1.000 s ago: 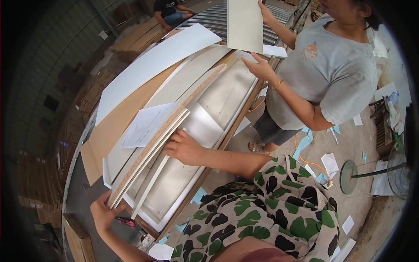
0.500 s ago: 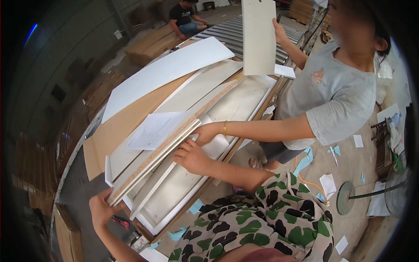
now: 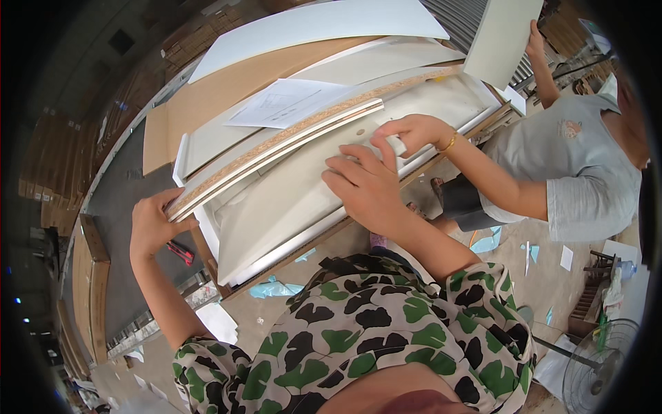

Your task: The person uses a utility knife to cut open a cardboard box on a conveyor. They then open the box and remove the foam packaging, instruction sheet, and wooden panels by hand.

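My left hand is closed round the left end of a stack of narrow boards, thumb below and fingers above. A raw chipboard edge shows along the top of the stack. My right hand, fingers spread, rests against a white panel tilted inside a long white-lined carton. Just beyond my fingertips, a co-worker's hand pinches a small white piece or panel corner; which one I cannot tell. The co-worker's other hand holds up a pale panel.
A printed sheet lies on boards behind the stack. Farther back are brown cardboard and a large white panel. A red-handled tool lies left of the carton. A standing fan and paper scraps are at the right.
The panel by my right hand has tipped from on edge to flatter, showing its face. My right hand's fingers have spread. The co-worker's near hand has left the stack's far end. The view has shifted.
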Motion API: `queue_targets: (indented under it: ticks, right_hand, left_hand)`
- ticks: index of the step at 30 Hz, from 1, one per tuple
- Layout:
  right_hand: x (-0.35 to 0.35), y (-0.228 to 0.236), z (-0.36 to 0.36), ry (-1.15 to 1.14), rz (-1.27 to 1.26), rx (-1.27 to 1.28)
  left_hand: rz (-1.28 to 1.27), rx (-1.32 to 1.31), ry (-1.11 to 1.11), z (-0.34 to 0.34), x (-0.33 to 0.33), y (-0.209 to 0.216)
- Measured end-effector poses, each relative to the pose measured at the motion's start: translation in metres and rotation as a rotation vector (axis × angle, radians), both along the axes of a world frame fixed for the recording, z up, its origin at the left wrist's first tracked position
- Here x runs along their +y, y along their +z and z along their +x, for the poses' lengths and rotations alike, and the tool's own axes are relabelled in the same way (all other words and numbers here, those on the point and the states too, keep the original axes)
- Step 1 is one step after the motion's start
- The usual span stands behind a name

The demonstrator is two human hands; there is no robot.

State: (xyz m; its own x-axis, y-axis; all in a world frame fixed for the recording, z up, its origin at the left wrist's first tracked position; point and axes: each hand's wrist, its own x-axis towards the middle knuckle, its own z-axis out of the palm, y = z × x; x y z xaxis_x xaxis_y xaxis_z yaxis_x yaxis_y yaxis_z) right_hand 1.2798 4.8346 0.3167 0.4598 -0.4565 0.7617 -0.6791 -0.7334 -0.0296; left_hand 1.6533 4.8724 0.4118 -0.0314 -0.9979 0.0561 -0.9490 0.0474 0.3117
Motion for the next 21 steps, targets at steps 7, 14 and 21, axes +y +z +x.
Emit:
queue_targets:
  ticks: [7,14,21]
  right_hand:
    - [0.042,0.024,-0.041,-0.114,0.012,-0.046]
    - [0.108,0.022,-0.072,-0.031,-0.014,-0.397]
    - [0.104,0.015,-0.095,-0.04,0.247,-0.752]
  left_hand:
    - [0.027,-0.031,0.034,-0.007,0.007,0.005]
    - [0.022,-0.032,0.002,-0.002,0.0,0.003]
    - [-0.006,-0.047,-0.048,0.001,0.0,-0.001]
